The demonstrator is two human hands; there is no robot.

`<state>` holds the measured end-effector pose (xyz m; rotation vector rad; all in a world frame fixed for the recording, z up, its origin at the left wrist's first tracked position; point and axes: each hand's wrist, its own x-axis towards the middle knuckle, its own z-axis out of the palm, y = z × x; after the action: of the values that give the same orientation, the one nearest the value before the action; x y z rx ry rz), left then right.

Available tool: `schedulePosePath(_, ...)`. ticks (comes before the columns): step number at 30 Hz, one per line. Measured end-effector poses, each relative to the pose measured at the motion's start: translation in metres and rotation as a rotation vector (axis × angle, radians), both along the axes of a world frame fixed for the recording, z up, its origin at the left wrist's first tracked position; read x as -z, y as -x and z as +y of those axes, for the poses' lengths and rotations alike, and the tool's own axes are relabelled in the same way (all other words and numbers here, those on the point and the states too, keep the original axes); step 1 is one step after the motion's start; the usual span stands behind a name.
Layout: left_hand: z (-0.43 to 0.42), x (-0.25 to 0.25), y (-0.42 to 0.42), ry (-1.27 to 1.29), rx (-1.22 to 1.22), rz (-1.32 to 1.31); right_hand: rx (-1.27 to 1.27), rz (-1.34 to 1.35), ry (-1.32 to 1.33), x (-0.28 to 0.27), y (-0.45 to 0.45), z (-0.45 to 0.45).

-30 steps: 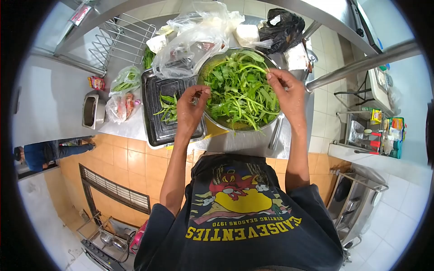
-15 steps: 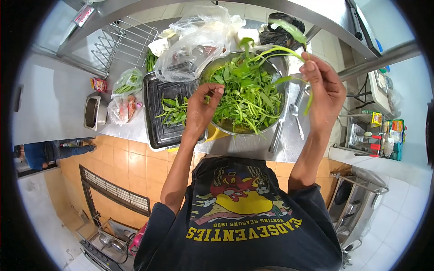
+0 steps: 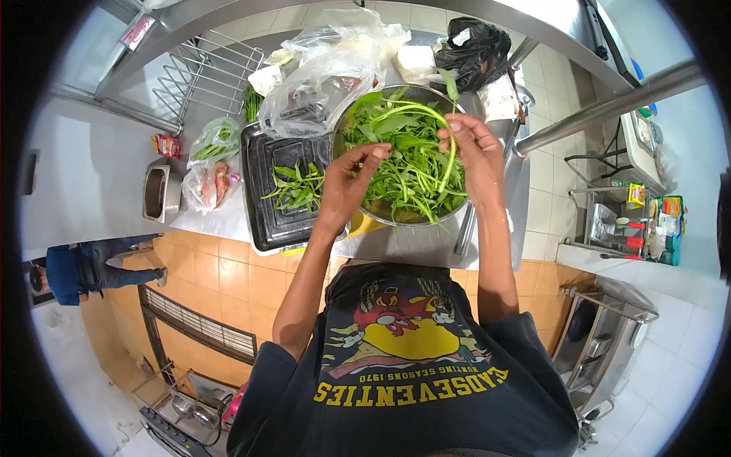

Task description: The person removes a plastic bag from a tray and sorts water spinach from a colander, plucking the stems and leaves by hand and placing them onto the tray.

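Observation:
My right hand [image 3: 481, 156] pinches a long green stem of leafy greens that looks like water spinach [image 3: 449, 164]. The stem arches over a round metal strainer [image 3: 337, 137] heaped with cut leaves and stems [image 3: 415, 171]. Over the strainer's left side, my left hand [image 3: 346, 186] has thumb and fingertips pressed together; what they hold, if anything, I cannot make out. A black tray [image 3: 259, 198] with a small bunch of leafy sprigs [image 3: 293, 186] lies left of the strainer, partly behind my left forearm.
Clear plastic bags [image 3: 324, 84] and a black plastic bag [image 3: 476, 53] sit behind the strainer. A wire rack [image 3: 202, 76], bagged greens [image 3: 215, 141] and a metal container [image 3: 161, 192] are on the left. A metal post [image 3: 609, 107] rises at right. Another person [image 3: 68, 270] stands far left.
My right hand has moved left and inward, bringing the stem over the strainer. My left hand has shifted slightly right. The person at far left has come further into view.

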<state>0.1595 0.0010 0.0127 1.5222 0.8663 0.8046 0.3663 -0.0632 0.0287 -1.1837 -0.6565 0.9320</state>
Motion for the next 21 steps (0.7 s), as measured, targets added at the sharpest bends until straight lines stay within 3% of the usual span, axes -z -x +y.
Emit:
schedulePosePath(10,-0.015,0.001,-0.019,0.08,-0.007,-0.059,-0.111,0.035,-0.012,0.012,0.02,0.001)
schedulePosePath(17,-0.01,0.001,-0.016,-0.041,-0.005,0.001,-0.125,0.036,-0.008,0.01,0.02,0.005)
schedulePosePath(19,-0.009,0.004,-0.016,-0.132,-0.039,0.018,-0.148,-0.023,-0.008,0.009,0.022,0.007)
schedulePosePath(21,-0.003,0.002,-0.012,-0.02,-0.033,-0.009,-0.153,-0.166,-0.028,0.009,0.025,0.008)
